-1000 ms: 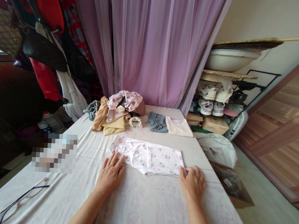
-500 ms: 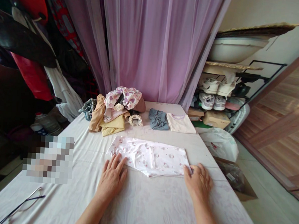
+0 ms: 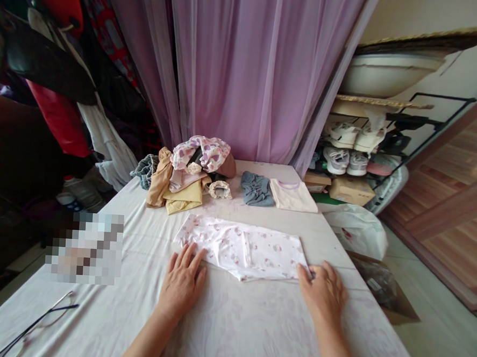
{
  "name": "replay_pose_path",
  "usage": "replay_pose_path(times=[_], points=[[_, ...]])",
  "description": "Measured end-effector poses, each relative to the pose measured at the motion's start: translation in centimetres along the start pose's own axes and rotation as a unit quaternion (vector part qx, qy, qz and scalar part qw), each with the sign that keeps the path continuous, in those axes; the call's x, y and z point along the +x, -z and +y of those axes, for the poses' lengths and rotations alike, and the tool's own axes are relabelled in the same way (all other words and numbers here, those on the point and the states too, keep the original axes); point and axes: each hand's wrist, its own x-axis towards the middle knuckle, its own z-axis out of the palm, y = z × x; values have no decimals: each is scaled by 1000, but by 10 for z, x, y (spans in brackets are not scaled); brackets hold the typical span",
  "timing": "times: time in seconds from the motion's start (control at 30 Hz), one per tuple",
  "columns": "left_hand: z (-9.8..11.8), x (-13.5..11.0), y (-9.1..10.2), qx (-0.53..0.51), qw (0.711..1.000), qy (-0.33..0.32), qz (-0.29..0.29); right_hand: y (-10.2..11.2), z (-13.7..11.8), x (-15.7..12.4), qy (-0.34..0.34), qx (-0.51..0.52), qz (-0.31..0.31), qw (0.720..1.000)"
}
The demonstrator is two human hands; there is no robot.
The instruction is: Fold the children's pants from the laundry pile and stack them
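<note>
Two hands are apart: the left hand point(image 3: 181, 285) lies open at the near edge of the folded white garment point(image 3: 242, 249), the right hand point(image 3: 322, 294) touches its corner.

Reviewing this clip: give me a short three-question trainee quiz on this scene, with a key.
1. Which is nearer the glasses, the left hand or the right hand?
2. True or false: the grey garment lies between the clothes pile and the pale pink shirt.
3. What does the right hand touch? A: the printed white garment; B: a cardboard box; C: a pillow.

Key: 1. The left hand. 2. True. 3. A.
</note>
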Motion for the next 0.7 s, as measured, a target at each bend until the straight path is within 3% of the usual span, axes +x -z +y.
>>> replay_pose_path(times=[0.4, 0.7], points=[[1, -1, 0, 16, 1000, 7, -11, -6, 6, -3, 34, 0, 34, 999], [9, 2, 8, 34, 998, 23, -39, -5, 9, 4, 56, 111, 57, 991]])
